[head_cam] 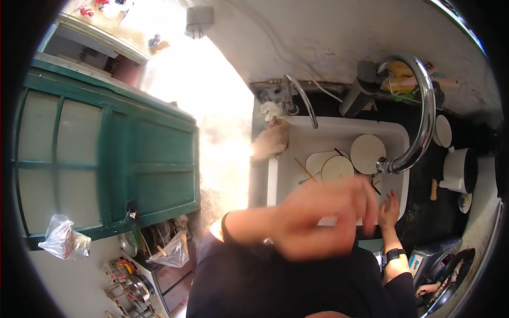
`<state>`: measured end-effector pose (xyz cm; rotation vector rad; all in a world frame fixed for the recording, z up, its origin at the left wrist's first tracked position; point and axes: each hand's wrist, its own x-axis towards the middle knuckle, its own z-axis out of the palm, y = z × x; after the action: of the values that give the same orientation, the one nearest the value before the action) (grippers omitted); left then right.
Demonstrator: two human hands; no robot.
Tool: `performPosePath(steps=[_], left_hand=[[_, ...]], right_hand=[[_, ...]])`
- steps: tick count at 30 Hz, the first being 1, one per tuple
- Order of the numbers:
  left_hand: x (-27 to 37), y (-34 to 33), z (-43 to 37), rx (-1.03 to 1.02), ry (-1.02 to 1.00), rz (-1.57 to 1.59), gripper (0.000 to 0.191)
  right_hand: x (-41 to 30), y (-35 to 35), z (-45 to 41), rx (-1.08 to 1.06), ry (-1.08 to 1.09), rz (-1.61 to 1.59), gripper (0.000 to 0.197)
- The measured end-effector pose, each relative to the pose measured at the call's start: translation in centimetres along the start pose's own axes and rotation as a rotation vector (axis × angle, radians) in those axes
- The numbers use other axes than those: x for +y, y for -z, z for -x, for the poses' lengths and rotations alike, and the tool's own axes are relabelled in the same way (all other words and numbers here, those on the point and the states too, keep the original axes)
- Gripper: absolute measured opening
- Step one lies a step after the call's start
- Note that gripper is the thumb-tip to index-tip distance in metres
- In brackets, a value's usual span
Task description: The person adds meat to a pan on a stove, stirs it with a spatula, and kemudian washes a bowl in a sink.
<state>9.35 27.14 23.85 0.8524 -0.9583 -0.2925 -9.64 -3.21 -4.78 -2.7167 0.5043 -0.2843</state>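
Observation:
My left hand (322, 220) is raised close to the camera in front of the white sink (338, 125), blurred, with its fingers loosely curled and the thumb apart; no object shows in it. Fingers spread, my right hand (389, 210) is at the sink's near right side and holds nothing visible. In the basin are a round pale dish (368, 154), a second round dish (337, 167) partly hidden by my left hand, and a flatter white dish (314, 160) beneath. A brown chopstick (305, 169) and a dark stick (375, 189) lie among them.
A large curved chrome faucet (427, 103) arches over the sink's right side; a thinner tap (304, 97) stands at the back left. A crumpled cloth (274, 137) rests on the left rim. Right are a white pot (457, 170) and frying pan (453, 278). A green door (159, 151) stands left.

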Motion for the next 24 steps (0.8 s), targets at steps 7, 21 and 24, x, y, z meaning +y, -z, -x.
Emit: performPosePath(steps=[7,21,24], left_hand=[[-15.1,5.8,14.7,-0.622,0.690,-1.586,0.023],[-17.4,2.5,26.9,0.317,0.387,-1.564,0.017],[-17.7,1.0,26.2,0.396,0.393,-1.685,0.018]], right_hand=[[0.7,-0.5,0.3,-0.003,0.027,0.003,0.025],[2.1,-1.7,-0.4,0.064,0.118,0.015,0.027],[1.5,-1.1,-0.3,0.030,0.081,0.001,0.029]])
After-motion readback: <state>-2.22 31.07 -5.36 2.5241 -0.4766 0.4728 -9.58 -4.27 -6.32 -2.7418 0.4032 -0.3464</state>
